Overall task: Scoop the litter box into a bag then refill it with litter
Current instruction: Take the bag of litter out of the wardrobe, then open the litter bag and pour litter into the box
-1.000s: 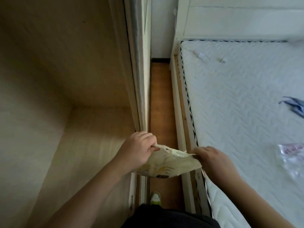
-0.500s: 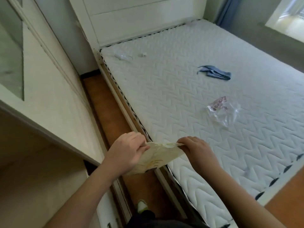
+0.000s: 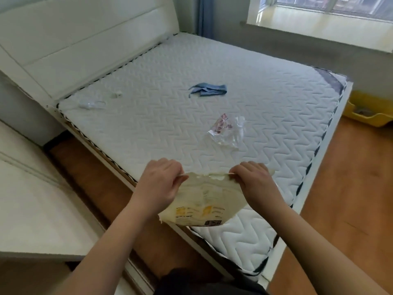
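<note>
Bare quilted white mattress (image 3: 170,107) fills most of the room, on a white bed frame over an orange wood floor (image 3: 344,188). White padded headboard (image 3: 85,45) stands at the mattress's far left end; window (image 3: 319,9) lies beyond its far side. Yellow litter box (image 3: 370,112) sits on the floor past the mattress's right corner. On the mattress: blue cloth (image 3: 207,90), clear plastic wrapper (image 3: 227,133). Over its near edge, left hand (image 3: 159,184) and right hand (image 3: 255,184) hold a cream litter bag (image 3: 204,205), fingers pinching its top corners.
</note>
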Demonstrator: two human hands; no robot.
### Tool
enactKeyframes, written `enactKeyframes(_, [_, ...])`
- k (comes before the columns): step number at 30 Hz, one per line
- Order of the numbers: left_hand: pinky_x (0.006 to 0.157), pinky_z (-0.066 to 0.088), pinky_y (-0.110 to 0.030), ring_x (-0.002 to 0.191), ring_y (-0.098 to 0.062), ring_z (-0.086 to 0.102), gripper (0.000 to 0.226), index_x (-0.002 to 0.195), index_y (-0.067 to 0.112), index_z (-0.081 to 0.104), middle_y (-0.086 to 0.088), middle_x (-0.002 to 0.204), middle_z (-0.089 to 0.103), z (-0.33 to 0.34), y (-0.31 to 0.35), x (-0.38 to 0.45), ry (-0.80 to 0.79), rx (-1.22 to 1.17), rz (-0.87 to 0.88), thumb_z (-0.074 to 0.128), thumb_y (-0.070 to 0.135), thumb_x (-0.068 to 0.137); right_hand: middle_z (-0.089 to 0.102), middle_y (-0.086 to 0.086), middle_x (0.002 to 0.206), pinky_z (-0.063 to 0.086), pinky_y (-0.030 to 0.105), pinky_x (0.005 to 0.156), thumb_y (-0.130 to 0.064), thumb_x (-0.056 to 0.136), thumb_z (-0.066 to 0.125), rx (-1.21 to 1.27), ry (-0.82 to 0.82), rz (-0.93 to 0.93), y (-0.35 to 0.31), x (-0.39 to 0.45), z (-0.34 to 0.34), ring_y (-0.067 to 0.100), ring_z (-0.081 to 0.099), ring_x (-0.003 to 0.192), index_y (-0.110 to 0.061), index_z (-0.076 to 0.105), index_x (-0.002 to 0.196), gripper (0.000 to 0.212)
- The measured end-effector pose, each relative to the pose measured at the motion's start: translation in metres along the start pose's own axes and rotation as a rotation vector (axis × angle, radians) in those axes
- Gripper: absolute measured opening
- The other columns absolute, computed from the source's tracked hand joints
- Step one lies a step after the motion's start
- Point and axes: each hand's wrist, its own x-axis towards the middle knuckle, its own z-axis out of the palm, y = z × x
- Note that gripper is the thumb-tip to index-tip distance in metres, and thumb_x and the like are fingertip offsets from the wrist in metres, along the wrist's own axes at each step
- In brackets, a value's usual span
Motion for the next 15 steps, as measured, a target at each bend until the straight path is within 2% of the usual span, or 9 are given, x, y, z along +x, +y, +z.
enactKeyframes(5, [0.064,0.028,-0.033,0.062,-0.018,0.047,0.029,0.073,0.018,0.053,0.008,0.066,0.052,0.021,0.015,0.034,0.004,0.019,0.119,0.048,0.040,0.091,0.059,0.001,0.069,0.043,0.034,0.063,-0.024,0.085,0.049,-0.043,0.097,0.058,0.027,-0.020,-0.023,0.024,0.055,0.063,-0.011,0.065,0.080,0.022])
enactKeyframes(9, [0.066,0.031,-0.034,0.062,-0.021,0.051,0.029,0.072,0.016,0.054,0.005,0.065,0.056,0.039,0.027,0.065,0.010,-0.010,0.272,0.051,0.037,0.090,0.059,0.001,0.069,0.043,0.037,0.063,-0.025,0.085,0.050,-0.119,0.160,0.162,0.040,-0.031,-0.038,0.023,0.055,0.064,-0.010,0.065,0.080,0.022])
enactKeyframes(15, [0.064,0.040,-0.033,0.061,-0.024,0.057,0.029,0.076,0.014,0.062,0.001,0.068,0.064,0.056,0.047,0.117,-0.020,-0.089,0.447,0.050,0.035,0.090,0.059,0.001,0.068,0.038,0.032,0.064,-0.027,0.088,0.051,-0.247,0.274,0.293,0.042,-0.052,-0.062,0.020,0.053,0.063,-0.009,0.066,0.079,0.025])
